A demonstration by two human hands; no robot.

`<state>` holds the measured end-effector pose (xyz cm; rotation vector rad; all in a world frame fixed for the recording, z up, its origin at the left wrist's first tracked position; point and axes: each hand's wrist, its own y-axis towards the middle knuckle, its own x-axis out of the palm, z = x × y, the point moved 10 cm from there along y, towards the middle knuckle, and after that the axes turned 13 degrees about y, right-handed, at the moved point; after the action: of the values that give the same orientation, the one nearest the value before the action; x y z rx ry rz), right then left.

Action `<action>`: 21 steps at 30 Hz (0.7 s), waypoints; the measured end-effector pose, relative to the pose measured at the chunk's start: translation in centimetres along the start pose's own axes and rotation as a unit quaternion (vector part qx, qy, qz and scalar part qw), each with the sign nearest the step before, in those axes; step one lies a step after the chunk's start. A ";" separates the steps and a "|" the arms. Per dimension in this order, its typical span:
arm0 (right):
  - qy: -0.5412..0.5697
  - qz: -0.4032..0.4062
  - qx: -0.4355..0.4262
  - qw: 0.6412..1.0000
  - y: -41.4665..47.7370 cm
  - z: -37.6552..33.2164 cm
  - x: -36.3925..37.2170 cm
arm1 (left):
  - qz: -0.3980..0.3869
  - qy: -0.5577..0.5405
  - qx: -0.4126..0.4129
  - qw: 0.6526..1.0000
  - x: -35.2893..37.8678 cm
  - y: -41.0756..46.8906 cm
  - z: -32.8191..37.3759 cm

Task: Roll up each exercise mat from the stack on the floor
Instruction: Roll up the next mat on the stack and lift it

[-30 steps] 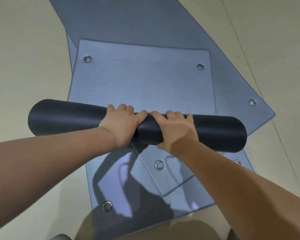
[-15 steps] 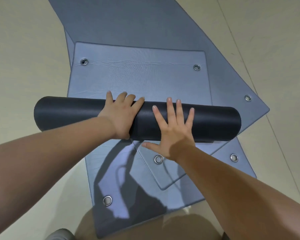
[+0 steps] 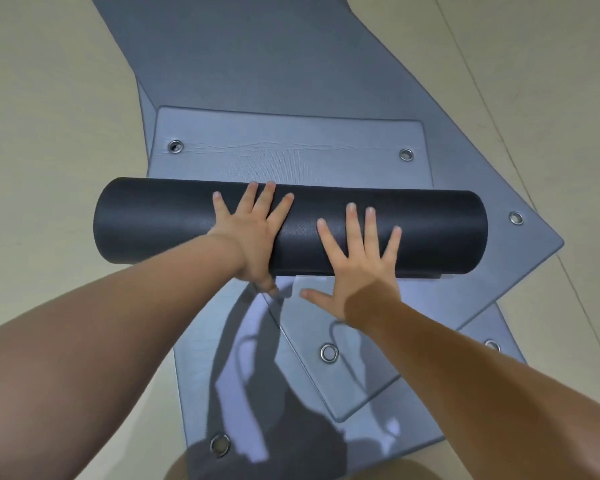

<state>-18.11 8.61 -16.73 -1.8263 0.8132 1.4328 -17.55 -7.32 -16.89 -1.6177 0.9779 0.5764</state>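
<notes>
**A:** Head view. Where's the mat?

**B:** The roll lies crosswise on the stack. Its unrolled tail is flat just beyond the roll, with a grommet near each far corner.

**A:** Hands?

**B:** Both are on the roll's middle, side by side, nothing clamped. My left hand is flat over the top, fingers straight and spread, thumb low at the roll's near edge. My right hand is splayed on the roll's near face, thumb off it. Flat palms on purpose: I reckon they turn the roll forward, where a wrapped grip would stall it.

**A:** Why centred?

**B:** Even pressure, so the ends should track straight. Both roll ends show past the tail's side edges. Can't tell if that's skew or just the wide lens.

**A:** What's left?

**B:** A short tail, by my judgement. The other mats lie flat under the roll, fanned at angles on the floor.
</notes>
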 end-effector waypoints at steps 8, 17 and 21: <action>-0.001 -0.097 0.035 0.995 8.5 2.9 -1.5 | 0.155 -0.013 -0.090 0.984 -0.4 0.9 -0.7; -0.004 -0.108 0.018 0.994 11.5 3.1 -3.4 | 0.162 0.003 -0.110 0.981 -2.1 3.7 -2.9; -0.010 -0.097 0.016 0.995 9.7 2.2 -3.2 | 0.169 0.032 -0.108 0.979 -2.4 2.3 -2.1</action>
<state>-27.84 4.99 -15.18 -1.8114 0.6268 1.3054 -20.98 -8.78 -15.66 -1.6789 1.2873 0.8919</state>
